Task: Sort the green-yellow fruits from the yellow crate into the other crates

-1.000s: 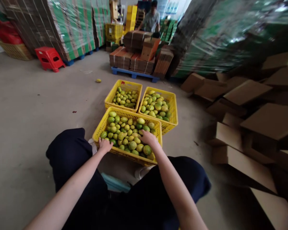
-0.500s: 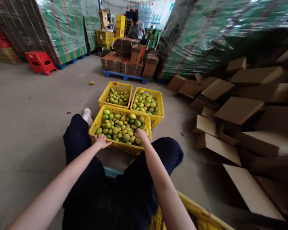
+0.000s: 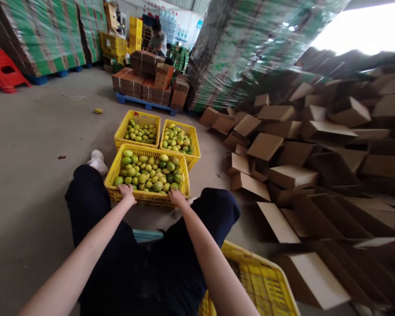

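A yellow plastic crate [image 3: 147,202] stands on the floor between my knees, filled with green and yellow oval fruits [image 3: 142,177]. My left hand [image 3: 127,193] grips the near rim towards its left end, fingers hooked over the edge. Towards the right end of the same rim, my right hand [image 3: 177,197] is closed over the edge, its fingertips partly hidden beside the fruits. Just behind this crate are a second yellow crate [image 3: 118,139] on the left and a third yellow crate [image 3: 195,154] on the right, both holding similar fruits.
Cardboard boxes [image 3: 265,147] lie heaped on the right. Another yellow crate [image 3: 263,281] is by my right thigh. One stray fruit [image 3: 98,111] and a red stool [image 3: 3,70] are on the left floor. Behind, a person [image 3: 158,41] is near stacked cartons on a blue pallet [image 3: 146,103].
My right hand has moved from among the fruits back to the crate's near rim. My left hand has tightened on the rim. The view has turned right, showing more boxes.
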`<state>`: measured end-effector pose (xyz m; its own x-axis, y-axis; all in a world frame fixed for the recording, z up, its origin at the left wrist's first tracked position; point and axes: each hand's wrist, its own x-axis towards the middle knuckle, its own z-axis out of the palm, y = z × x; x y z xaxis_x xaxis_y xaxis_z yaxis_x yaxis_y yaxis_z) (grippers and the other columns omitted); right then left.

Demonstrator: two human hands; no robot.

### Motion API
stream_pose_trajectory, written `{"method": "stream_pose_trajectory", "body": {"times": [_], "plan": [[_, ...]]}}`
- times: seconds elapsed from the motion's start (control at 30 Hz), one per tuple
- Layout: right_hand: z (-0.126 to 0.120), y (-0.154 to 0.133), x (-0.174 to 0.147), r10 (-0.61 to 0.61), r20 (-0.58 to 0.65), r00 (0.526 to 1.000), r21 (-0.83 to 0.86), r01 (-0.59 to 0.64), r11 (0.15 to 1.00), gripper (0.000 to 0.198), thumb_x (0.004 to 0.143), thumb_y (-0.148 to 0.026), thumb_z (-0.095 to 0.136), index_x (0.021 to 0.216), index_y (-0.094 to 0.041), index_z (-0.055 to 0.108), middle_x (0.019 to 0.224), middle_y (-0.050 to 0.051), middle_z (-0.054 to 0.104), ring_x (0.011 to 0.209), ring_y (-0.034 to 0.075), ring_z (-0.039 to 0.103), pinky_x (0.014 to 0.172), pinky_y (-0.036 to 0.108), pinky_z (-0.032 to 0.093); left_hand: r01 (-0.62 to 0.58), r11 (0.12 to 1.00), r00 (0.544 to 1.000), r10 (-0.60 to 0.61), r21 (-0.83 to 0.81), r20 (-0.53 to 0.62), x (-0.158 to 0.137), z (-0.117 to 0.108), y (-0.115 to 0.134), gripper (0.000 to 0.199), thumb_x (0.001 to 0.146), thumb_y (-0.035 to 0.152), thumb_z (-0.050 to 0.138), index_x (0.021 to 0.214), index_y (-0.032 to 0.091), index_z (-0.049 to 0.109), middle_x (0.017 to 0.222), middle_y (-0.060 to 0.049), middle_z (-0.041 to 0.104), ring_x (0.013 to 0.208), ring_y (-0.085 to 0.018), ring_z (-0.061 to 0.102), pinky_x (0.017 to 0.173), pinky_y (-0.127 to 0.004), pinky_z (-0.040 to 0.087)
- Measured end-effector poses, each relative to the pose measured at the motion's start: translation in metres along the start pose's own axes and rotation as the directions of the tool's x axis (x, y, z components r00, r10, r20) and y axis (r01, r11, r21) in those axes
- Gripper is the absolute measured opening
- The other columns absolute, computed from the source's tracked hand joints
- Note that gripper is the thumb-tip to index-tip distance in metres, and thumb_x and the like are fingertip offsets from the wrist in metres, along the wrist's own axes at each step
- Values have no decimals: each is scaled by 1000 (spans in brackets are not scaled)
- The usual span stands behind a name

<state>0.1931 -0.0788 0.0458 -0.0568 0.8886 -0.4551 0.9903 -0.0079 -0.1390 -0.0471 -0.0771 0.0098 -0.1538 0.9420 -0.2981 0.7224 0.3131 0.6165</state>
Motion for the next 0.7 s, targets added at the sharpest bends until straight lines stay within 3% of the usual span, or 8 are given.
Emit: {"method": "stream_pose_trajectory", "body": {"times": [0.2,0.33,0.43,0.6,0.7], "plan": [[21,-8,-8,16,-118,993,-23,-19,1000,46,104,-42,27,124,-17,59,140,17,56,136,31,43,115,56,21,-92,965,995,82,245,52,2,0,-14,113,60,72,70,142,-1,43,149,-44,28,143,-61,10,105,-78,6],[21,-3,-2,-9,-123,992,-15,7,1000,42,103,-44,33,118,-19,63,134,16,62,131,30,49,112,56,25,-162,922,986,134,351,103,3,-5,-20,106,58,58,77,139,-3,47,147,-43,33,142,-59,20,109,-72,10],[24,0,3,-32,-167,985,-14,30,999,42,103,-43,32,118,-20,64,133,15,62,131,30,49,111,57,27,-207,901,977,167,381,135,1,-9,-26,97,58,44,80,138,-3,49,148,-40,36,142,-55,25,114,-64,12],[41,1,3,-63,-312,948,-17,60,998,43,103,-39,29,123,-20,62,139,15,59,138,33,41,114,58,21,-271,893,960,223,360,170,-2,-24,-37,68,73,33,68,137,12,55,150,-24,46,142,-40,36,118,-54,15],[49,3,2,-65,-365,929,-1,69,998,43,103,-33,29,119,-19,66,138,15,60,139,34,41,114,58,20,-300,892,947,237,337,215,2,-37,-39,42,84,35,58,122,22,67,135,-13,63,129,-32,54,113,-45,30]]}}
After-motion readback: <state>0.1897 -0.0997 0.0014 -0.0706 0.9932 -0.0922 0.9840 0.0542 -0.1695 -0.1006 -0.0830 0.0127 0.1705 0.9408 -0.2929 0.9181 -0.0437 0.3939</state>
